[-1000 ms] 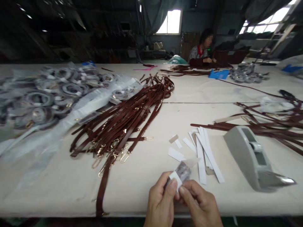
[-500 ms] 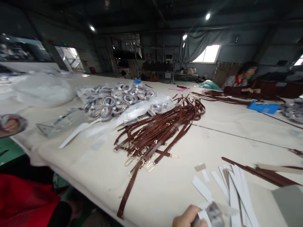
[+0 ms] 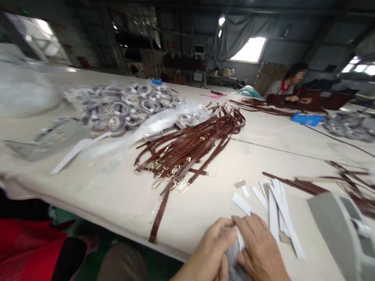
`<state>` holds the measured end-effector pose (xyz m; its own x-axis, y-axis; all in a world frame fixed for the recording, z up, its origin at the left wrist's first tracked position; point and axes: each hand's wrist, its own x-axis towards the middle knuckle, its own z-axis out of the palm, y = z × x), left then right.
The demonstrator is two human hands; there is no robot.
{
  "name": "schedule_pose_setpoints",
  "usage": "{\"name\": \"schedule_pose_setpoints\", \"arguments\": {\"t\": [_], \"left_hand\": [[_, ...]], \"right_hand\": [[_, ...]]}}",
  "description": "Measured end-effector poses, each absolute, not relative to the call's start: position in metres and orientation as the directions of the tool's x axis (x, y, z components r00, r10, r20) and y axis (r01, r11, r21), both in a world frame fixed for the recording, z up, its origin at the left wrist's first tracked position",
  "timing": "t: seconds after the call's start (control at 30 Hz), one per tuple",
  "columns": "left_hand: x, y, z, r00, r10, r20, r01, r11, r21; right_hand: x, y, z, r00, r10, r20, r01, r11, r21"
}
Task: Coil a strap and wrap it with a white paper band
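At the table's front edge, my left hand point(image 3: 212, 246) and my right hand point(image 3: 259, 242) meet, fingers closed around a small plastic-wrapped bundle point(image 3: 233, 257) with a white strip on it. The fingers hide most of the bundle, and blur keeps its contents from showing. Just beyond my hands lie loose white paper strips point(image 3: 275, 208). Farther up is a pile of brown leather straps point(image 3: 190, 150) with gold-coloured clasps; one strap end reaches toward the near edge.
Behind the straps, plastic-wrapped coils point(image 3: 117, 111) form a heap. A grey tape-dispenser-like device point(image 3: 334, 226) stands at the right, near more brown straps point(image 3: 301, 183). Someone in red point(image 3: 32, 249) is at lower left. Across the table, a co-worker point(image 3: 285, 91) handles straps.
Both my hands are now on the wrapped bundle; before, only one hand showed holding it. The view has shifted, and a hand at the far left edge has left the picture.
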<state>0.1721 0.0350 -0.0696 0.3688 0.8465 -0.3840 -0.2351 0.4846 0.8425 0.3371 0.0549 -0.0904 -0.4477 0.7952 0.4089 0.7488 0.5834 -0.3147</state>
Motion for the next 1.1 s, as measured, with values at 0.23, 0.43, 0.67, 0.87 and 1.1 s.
{"name": "schedule_pose_setpoints", "arguments": {"t": [0.23,0.43,0.67,0.87,1.1], "left_hand": [[0.123,0.038,-0.054,0.122,0.908,-0.401,-0.123,0.414,0.902],[0.131,0.025,-0.069,0.218,0.918,-0.331,-0.025,0.345,0.938],[0.121,0.032,-0.061,0.211,0.891,-0.403,-0.123,0.433,0.893],[0.117,0.037,-0.053,0.246,0.868,-0.432,-0.176,0.478,0.861],[0.128,0.036,-0.082,0.308,0.853,-0.422,-0.184,0.488,0.853]], "right_hand": [[0.308,0.074,-0.060,-0.229,0.970,-0.085,0.899,0.177,-0.400],[0.291,0.078,-0.066,-0.176,0.969,-0.172,0.852,0.063,-0.519],[0.300,0.076,-0.050,-0.418,0.861,-0.292,0.501,-0.050,-0.864],[0.307,0.072,-0.049,-0.396,0.882,-0.256,0.431,-0.068,-0.900],[0.302,0.066,-0.063,-0.408,0.901,-0.149,0.664,0.180,-0.725]]}}
